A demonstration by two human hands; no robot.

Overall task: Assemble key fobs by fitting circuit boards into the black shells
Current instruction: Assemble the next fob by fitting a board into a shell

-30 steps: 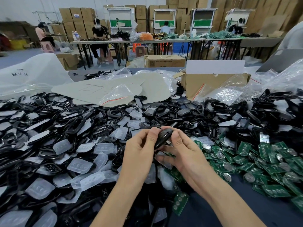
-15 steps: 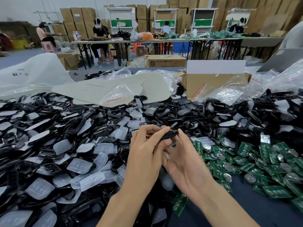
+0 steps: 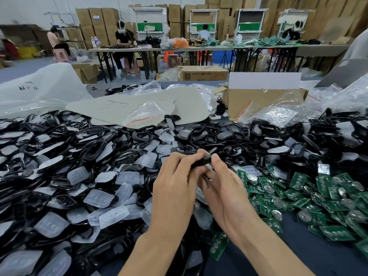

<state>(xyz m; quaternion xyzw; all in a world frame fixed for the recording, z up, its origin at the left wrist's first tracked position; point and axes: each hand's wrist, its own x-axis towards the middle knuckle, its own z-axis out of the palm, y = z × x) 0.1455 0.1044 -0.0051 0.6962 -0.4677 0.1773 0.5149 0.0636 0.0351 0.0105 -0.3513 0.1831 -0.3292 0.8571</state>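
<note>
We hold the small black plastic fob shell (image 3: 201, 161) above the heap, at mid-table. A second ago it sat tilted, face toward us. Now it lies level and edge-on, so we judge it is being squeezed shut. Our left hand (image 3: 175, 188) and right hand (image 3: 224, 189) both pinch its ends, fingers curled. Green rectangular circuit boards (image 3: 318, 196) lie right, loose black shells (image 3: 95, 150) left.

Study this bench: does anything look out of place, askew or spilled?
One green circuit board lies apart from the main board pile on the right, stranded beside the black shells low in the view. Nothing else stands out; the parts lie in loose heaps.
</note>
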